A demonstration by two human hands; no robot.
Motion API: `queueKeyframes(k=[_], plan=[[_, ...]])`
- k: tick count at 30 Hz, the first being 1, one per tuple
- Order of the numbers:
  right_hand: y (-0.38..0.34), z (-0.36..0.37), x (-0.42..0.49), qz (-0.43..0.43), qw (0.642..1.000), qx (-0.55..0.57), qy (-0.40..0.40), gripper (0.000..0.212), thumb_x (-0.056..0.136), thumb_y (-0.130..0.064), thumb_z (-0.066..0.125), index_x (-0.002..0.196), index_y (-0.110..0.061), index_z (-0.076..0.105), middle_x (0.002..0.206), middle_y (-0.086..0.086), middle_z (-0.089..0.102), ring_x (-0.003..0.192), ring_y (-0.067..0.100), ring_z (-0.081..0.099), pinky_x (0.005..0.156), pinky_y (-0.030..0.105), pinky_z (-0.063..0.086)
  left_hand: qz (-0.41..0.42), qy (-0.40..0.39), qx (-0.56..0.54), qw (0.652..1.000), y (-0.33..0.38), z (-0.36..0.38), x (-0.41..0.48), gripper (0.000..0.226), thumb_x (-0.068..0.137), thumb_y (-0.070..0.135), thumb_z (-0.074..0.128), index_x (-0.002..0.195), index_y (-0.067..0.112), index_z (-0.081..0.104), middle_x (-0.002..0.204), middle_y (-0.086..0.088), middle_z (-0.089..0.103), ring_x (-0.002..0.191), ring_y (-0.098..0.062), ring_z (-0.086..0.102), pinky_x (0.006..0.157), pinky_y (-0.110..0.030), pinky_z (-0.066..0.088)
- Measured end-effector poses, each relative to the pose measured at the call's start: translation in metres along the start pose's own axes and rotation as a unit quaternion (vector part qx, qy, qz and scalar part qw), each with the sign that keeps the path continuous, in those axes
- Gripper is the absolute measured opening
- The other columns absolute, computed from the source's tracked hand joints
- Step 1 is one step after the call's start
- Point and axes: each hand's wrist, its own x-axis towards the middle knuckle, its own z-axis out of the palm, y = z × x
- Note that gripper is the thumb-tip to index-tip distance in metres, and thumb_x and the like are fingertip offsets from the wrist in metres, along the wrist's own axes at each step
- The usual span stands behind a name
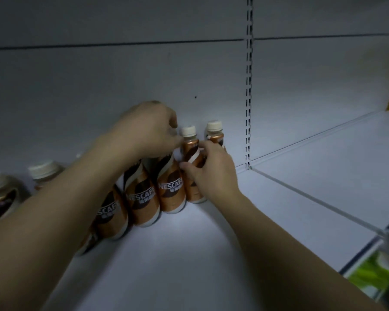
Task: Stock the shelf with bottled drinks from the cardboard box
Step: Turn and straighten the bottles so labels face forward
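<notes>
Reaching across a white shelf (189, 254), a person worked among a row of brown-labelled Nescafé bottles (144, 198) standing near the back panel (121, 81). The right hand (211, 169) had its fingers (186, 167) curled around one upright bottle (190, 142) with a white cap, touching its label. The left hand (148, 129) hovered over the tops of the neighbouring bottles, fingers bent and pinched close; whether it gripped anything could not be told. Another bottle (215, 133) stood just beside, to the right. More bottles (2, 196) stood at far left.
</notes>
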Motion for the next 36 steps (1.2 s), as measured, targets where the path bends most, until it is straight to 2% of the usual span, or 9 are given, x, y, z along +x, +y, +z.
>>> queueKeyframes(k=[5, 9, 11, 13, 16, 20, 28, 32, 36], plan=[[0.003, -0.008, 0.001, 0.019, 0.998, 0.068, -0.002, 0.042, 0.074, -0.043, 0.075, 0.11, -0.024, 0.065, 0.095, -0.009, 0.064, 0.086, 0.008, 0.058, 0.075, 0.022, 0.045, 0.004, -0.014, -0.006, 1.0, 0.026, 0.017, 0.019, 0.049, 0.081, 0.044, 0.067, 0.122, 0.02, 0.06, 0.115, -0.009, 0.064, 0.099, -0.027, 0.06, 0.08, -0.035, 0.049], [0.03, -0.052, 0.014, 0.127, 0.966, 0.103, 0.199, 0.024, 0.085, -0.047, 0.06, 0.087, -0.025, 0.068, 0.07, -0.017, 0.063, 0.071, 0.0, 0.063, 0.061, 0.017, 0.046, -0.018, -0.035, -0.016, 0.999, 0.03, 0.022, 0.025, 0.037, 0.081, 0.039, 0.068, 0.111, 0.017, 0.064, 0.103, -0.007, 0.067, 0.087, -0.023, 0.061, 0.075, -0.036, 0.053], [0.042, -0.056, 0.014, 0.169, 0.972, 0.053, 0.152, 0.031, 0.089, -0.042, 0.058, 0.109, -0.02, 0.065, 0.088, -0.011, 0.066, 0.09, 0.015, 0.065, 0.072, 0.026, 0.046, -0.019, -0.033, -0.018, 0.999, 0.029, 0.023, 0.025, 0.038, 0.082, 0.038, 0.068, 0.112, 0.017, 0.065, 0.104, -0.006, 0.067, 0.088, -0.023, 0.061, 0.075, -0.035, 0.052], [0.045, -0.044, 0.011, 0.151, 0.988, 0.031, 0.01, 0.045, 0.09, -0.04, 0.057, 0.129, -0.017, 0.056, 0.112, -0.001, 0.065, 0.105, 0.021, 0.062, 0.087, 0.033, 0.046, -0.019, -0.03, -0.024, 0.999, 0.028, 0.024, 0.023, 0.038, 0.082, 0.037, 0.068, 0.114, 0.017, 0.065, 0.106, -0.007, 0.067, 0.09, -0.024, 0.061, 0.074, -0.034, 0.05], [0.044, -0.032, 0.006, 0.093, 0.991, 0.051, -0.081, 0.026, 0.092, -0.031, 0.057, 0.113, -0.016, 0.062, 0.102, 0.0, 0.067, 0.097, 0.023, 0.062, 0.075, 0.028, 0.04, -0.017, -0.023, -0.034, 0.999, 0.028, 0.024, 0.022, 0.041, 0.084, 0.036, 0.068, 0.12, 0.016, 0.064, 0.111, -0.008, 0.067, 0.094, -0.024, 0.06, 0.075, -0.032, 0.047], [0.047, -0.03, 0.006, 0.101, 0.992, 0.055, -0.048, 0.027, 0.088, -0.032, 0.063, 0.112, -0.018, 0.064, 0.101, -0.001, 0.068, 0.089, 0.017, 0.058, 0.075, 0.025, 0.038, -0.017, -0.02, -0.044, 0.999, 0.028, 0.024, 0.02, 0.038, 0.085, 0.034, 0.068, 0.117, 0.014, 0.066, 0.104, -0.008, 0.067, 0.087, -0.023, 0.059, 0.07, -0.029, 0.043], [0.052, -0.023, 0.007, 0.145, 0.985, 0.097, -0.016, 0.051, 0.076, -0.043, 0.076, 0.12, -0.023, 0.059, 0.117, 0.0, 0.067, 0.099, 0.017, 0.062, 0.082, 0.03, 0.047, 0.011, -0.006, -0.011, 1.0, 0.026, 0.027, 0.019, 0.03, 0.087, 0.036, 0.063, 0.109, 0.016, 0.068, 0.083, -0.003, 0.06, 0.077, -0.02, 0.055, 0.064, -0.03, 0.04], [0.05, -0.025, 0.007, 0.144, 0.983, 0.107, -0.026, 0.05, 0.076, -0.042, 0.075, 0.12, -0.024, 0.058, 0.117, -0.001, 0.066, 0.097, 0.014, 0.061, 0.084, 0.032, 0.048, 0.006, 0.003, -0.008, 1.0, 0.027, 0.029, 0.011, 0.034, 0.088, 0.036, 0.061, 0.117, 0.017, 0.062, 0.096, -0.005, 0.055, 0.083, -0.021, 0.053, 0.072, -0.035, 0.047], [0.042, -0.033, 0.002, 0.157, 0.982, 0.103, -0.03, 0.072, 0.076, -0.046, 0.074, 0.138, -0.022, 0.046, 0.135, 0.004, 0.056, 0.116, 0.019, 0.054, 0.094, 0.034, 0.044, 0.04, 0.061, 0.02, 0.997, 0.022, 0.023, -0.008, 0.044, 0.086, 0.043, 0.059, 0.124, 0.021, 0.056, 0.112, -0.007, 0.055, 0.096, -0.025, 0.054, 0.082, -0.041, 0.048]])
